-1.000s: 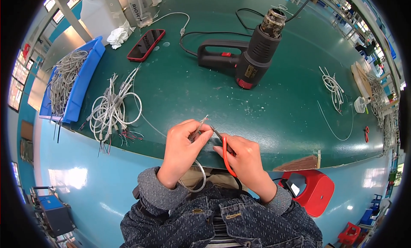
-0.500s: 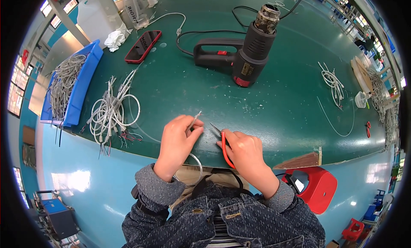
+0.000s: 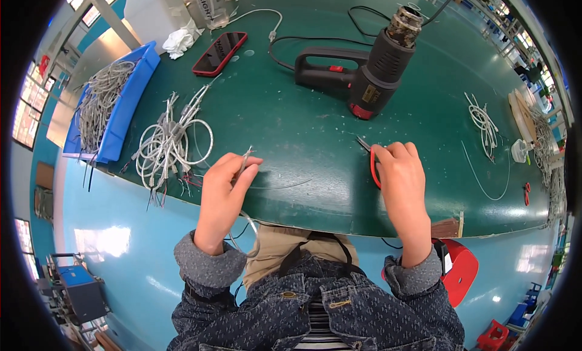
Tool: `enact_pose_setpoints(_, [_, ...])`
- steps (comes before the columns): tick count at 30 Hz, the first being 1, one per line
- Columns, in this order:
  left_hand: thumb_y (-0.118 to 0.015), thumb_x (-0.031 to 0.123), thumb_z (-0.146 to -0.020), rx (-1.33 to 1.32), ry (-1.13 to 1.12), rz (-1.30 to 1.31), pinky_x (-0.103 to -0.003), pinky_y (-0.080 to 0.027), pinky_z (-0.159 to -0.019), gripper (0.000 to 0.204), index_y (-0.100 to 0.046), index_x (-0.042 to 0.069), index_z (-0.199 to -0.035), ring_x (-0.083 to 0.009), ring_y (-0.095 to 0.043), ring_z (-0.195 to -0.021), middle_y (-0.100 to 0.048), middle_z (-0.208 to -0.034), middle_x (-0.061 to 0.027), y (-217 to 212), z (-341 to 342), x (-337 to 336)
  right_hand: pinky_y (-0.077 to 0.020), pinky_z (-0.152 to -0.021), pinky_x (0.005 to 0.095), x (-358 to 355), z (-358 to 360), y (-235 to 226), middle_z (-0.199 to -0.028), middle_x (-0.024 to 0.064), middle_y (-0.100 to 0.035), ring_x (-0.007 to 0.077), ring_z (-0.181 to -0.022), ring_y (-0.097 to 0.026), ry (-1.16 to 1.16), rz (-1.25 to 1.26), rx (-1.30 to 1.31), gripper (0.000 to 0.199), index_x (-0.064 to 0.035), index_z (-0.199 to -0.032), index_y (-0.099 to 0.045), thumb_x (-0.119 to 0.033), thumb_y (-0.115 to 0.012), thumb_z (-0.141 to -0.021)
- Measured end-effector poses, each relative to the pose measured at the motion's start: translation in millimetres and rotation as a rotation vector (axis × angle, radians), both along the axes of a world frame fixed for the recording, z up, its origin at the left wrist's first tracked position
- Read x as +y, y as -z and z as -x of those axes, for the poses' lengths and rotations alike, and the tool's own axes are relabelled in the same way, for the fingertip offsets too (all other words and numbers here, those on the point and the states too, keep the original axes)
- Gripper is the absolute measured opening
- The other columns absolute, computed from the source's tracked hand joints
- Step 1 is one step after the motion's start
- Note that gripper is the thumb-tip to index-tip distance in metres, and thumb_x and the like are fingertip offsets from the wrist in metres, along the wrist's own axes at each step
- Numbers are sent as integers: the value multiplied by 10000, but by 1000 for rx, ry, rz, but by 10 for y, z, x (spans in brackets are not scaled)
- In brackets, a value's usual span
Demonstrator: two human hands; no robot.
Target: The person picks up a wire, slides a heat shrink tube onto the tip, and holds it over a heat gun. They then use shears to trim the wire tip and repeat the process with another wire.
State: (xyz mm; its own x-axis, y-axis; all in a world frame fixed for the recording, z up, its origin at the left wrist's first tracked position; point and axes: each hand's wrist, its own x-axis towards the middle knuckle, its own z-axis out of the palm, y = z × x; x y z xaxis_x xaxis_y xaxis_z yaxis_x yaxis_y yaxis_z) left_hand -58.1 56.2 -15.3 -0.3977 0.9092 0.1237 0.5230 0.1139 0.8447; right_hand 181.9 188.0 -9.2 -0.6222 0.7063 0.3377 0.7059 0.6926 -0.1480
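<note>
My left hand (image 3: 221, 184), over the table's near edge, pinches a grey-white cable (image 3: 254, 236). Its bared wire end (image 3: 249, 151) pokes up above the fingertips, while the rest loops down below the wrist toward my lap. Further right, my right hand (image 3: 401, 176) is closed round red-handled scissors (image 3: 374, 168). Their dark pointed tips face away from me to the upper left, apart from the cable. Most of the handle is hidden by my fingers. A thin clear strand (image 3: 285, 186) lies on the table right of my left hand.
A heat gun (image 3: 376, 72) stands at the far middle, its cord trailing back. Left are a phone (image 3: 219, 53), a cable bundle (image 3: 173, 139) and a blue bin (image 3: 124, 117) of cables. Right lie coiled cable (image 3: 482, 123) and a small red-handled tool (image 3: 527, 194). A red stool (image 3: 464, 275) is below.
My hands have moved apart: the right one carries the scissors to the right and away from the cable end, and the left one shifts left with the cable. The view has shifted slightly.
</note>
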Motion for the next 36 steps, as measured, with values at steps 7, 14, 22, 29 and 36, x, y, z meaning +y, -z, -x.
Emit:
enact_pose_setpoints(7, [-446,98,-947,-214,132,-23,-226,-337,-537,246,-626,-60,-1001,-73,-413,-594,-499,-756,-29,12,47,-277,-457,-709,376,-305,818,336,-817,100,-561,287,-826,-534,-444,310,276,181,-24,-868,-621,-16,-655,-691])
enact_pose_setpoints(14, [-412,129,-966,-398,153,-11,-217,-340,-521,296,-610,-41,-1107,-67,-416,-578,-505,-810,-33,1,13,-376,-458,-686,390,-297,1024,415,-808,94,-557,292,-818,-540,-395,319,229,117,-34,-821,-599,-36,-648,-715])
enact_pose_setpoints(22, [-439,125,-959,-394,164,-19,-200,-319,-509,271,-623,-40,-1072,-55,-398,-564,-454,-722,6,-65,-90,-376,-479,-622,342,-265,975,337,-775,86,-587,247,-723,-583,-436,260,327,84,-18,-821,-599,0,-637,-748])
enact_pose_setpoints(29, [-589,63,-855,-220,48,-235,-210,-314,-513,166,-641,-23,-986,-50,-395,-560,-457,-711,-4,-88,-293,-326,-511,-575,230,-500,741,-53,-792,99,-645,125,-675,-624,-280,1399,966,64,51,-895,-596,28,-603,-836])
enact_pose_setpoints(36, [-665,10,-767,-112,-52,-239,-220,-323,-513,175,-659,2,-942,-66,-395,-547,-514,-771,-25,-181,-510,-235,-527,-601,241,-547,671,-105,-805,101,-641,142,-701,-634,-259,1375,1017,71,47,-897,-592,30,-612,-831])
